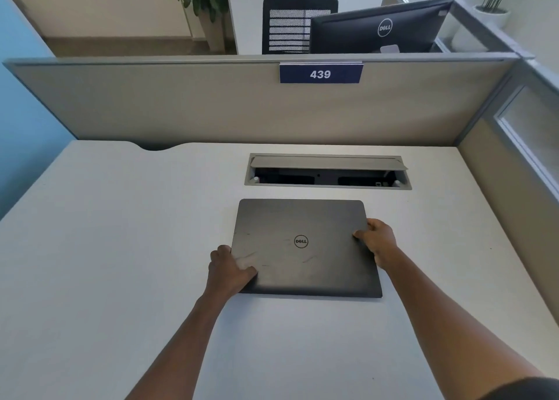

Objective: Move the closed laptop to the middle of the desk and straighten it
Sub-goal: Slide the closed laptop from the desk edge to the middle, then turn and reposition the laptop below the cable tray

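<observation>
A closed dark grey laptop [302, 242] with a round logo on its lid lies flat on the white desk [121, 263], its edges roughly parallel to the desk's back edge. My left hand [230, 268] grips its left edge near the front corner, thumb on the lid. My right hand [378, 242] grips its right edge, thumb on the lid and fingers curled over the side. The fingers under the edges are hidden.
An open cable tray [328, 172] is sunk into the desk just behind the laptop. A beige partition [211, 106] with a blue "439" sign [320, 74] closes the back; another partition stands on the right. A monitor, a chair and plants lie beyond.
</observation>
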Demonstrator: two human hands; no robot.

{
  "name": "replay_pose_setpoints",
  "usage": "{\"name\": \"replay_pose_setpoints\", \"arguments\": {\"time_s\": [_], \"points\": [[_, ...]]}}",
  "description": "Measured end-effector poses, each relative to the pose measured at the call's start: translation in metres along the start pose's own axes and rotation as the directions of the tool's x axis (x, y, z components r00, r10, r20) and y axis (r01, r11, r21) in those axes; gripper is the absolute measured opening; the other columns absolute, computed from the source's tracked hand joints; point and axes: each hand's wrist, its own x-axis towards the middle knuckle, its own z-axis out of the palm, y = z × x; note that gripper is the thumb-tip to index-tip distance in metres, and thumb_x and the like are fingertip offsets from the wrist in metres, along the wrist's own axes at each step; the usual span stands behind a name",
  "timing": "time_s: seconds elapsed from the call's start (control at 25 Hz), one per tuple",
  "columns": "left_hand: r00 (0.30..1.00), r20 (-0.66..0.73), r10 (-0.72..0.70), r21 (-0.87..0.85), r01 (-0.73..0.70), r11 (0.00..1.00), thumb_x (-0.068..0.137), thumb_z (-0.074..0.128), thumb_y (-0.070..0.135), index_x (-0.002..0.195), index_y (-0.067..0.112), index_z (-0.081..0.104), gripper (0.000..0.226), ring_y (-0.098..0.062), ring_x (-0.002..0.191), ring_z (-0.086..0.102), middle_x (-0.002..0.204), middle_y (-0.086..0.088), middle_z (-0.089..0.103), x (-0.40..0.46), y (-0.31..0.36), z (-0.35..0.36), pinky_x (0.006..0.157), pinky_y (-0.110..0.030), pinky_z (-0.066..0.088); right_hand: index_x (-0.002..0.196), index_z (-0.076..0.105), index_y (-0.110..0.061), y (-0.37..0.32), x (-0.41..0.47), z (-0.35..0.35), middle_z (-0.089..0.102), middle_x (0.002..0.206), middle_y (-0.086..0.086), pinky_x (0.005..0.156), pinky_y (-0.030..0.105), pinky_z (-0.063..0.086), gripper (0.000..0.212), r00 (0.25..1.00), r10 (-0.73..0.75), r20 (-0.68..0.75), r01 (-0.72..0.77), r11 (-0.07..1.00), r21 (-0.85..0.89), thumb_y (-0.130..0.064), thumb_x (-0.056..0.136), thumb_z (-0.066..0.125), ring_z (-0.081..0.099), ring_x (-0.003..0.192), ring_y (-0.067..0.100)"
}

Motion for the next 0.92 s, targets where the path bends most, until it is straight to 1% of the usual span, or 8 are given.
{"name": "replay_pose_setpoints", "arguments": {"time_s": [0.16,0.28,0.36,0.44,0.52,0.64,0.8,0.92], "points": [[0.999,-0.007,0.053,0.052,-0.053,0.997,0.073,0.078,0.041,0.119,0.008,0.046,0.065,-0.034,0.108,0.054,0.112,-0.008,0.045,-0.003,-0.008,0.000,0.094,-0.039,0.047,0.128,0.053,-0.016,0.013,-0.017,-0.002,0.064,0.118,0.005,0.075,0.036,0.053,0.049,0.990,-0.143,0.012,0.143,0.978,-0.151,-0.013,0.082,0.071,0.063,0.093,0.027],[0.996,-0.028,0.089,0.117,-0.085,0.990,0.080,0.070,0.048,0.125,0.012,0.046,0.063,-0.039,0.108,0.054,0.113,-0.015,0.049,-0.010,-0.015,0.004,0.094,-0.041,0.046,0.132,0.046,-0.011,0.030,-0.035,-0.001,0.057,0.128,0.012,0.091,0.046,0.051,0.060,0.967,-0.253,0.019,0.237,0.876,-0.420,-0.022,0.079,0.072,0.056,0.110,0.033],[0.996,-0.030,0.084,0.128,-0.079,0.989,0.083,0.067,0.050,0.132,0.013,0.042,0.066,-0.042,0.108,0.054,0.115,-0.017,0.048,-0.012,-0.017,0.007,0.093,-0.043,0.048,0.140,0.036,-0.009,0.045,-0.048,0.000,0.049,0.138,0.015,0.099,0.049,0.046,0.073,0.956,-0.288,0.053,0.274,0.817,-0.507,-0.029,0.079,0.073,0.049,0.121,0.035],[0.997,0.018,0.077,0.151,-0.079,0.985,0.080,0.069,0.054,0.143,0.014,0.034,0.082,-0.040,0.113,0.052,0.121,-0.017,0.045,-0.010,-0.020,0.007,0.096,-0.043,0.048,0.151,0.021,-0.012,0.061,-0.059,-0.003,0.033,0.155,0.011,0.109,0.049,0.038,0.092,0.947,-0.297,0.124,0.314,0.769,-0.556,-0.038,0.080,0.073,0.036,0.137,0.033],[0.992,0.114,0.058,0.156,-0.076,0.985,0.064,0.080,0.060,0.152,0.018,0.019,0.115,-0.036,0.123,0.047,0.130,-0.013,0.040,-0.007,-0.024,0.002,0.097,-0.038,0.046,0.156,0.009,-0.018,0.074,-0.064,-0.012,0.014,0.164,0.005,0.118,0.047,0.028,0.105,0.931,-0.290,0.223,0.365,0.721,-0.588,-0.046,0.079,0.074,0.021,0.148,0.028],[0.978,0.194,0.076,0.220,-0.119,0.968,0.048,0.087,0.057,0.157,0.023,0.001,0.144,-0.032,0.129,0.041,0.136,-0.010,0.034,-0.004,-0.031,-0.002,0.101,-0.038,0.043,0.157,0.001,-0.023,0.080,-0.065,-0.024,0.002,0.166,0.004,0.122,0.039,0.020,0.114,0.901,-0.281,0.330,0.430,0.676,-0.598,-0.049,0.075,0.077,0.009,0.152,0.023],[0.979,0.178,0.101,0.245,-0.143,0.959,0.052,0.089,0.049,0.158,0.022,0.001,0.140,-0.032,0.127,0.042,0.136,-0.011,0.033,-0.003,-0.033,-0.001,0.103,-0.036,0.042,0.156,-0.006,-0.022,0.079,-0.066,-0.029,-0.005,0.166,0.006,0.122,0.035,0.017,0.120,0.881,-0.285,0.377,0.468,0.640,-0.609,-0.043,0.074,0.079,0.005,0.153,0.023],[0.978,0.177,0.111,0.243,-0.153,0.958,0.052,0.090,0.049,0.158,0.021,0.002,0.141,-0.033,0.127,0.043,0.136,-0.013,0.034,-0.003,-0.034,-0.003,0.104,-0.036,0.042,0.156,-0.009,-0.025,0.081,-0.065,-0.030,-0.008,0.166,0.004,0.119,0.033,0.023,0.122,0.874,-0.289,0.392,0.484,0.608,-0.630,-0.033,0.073,0.081,0.012,0.151,0.026]]}}
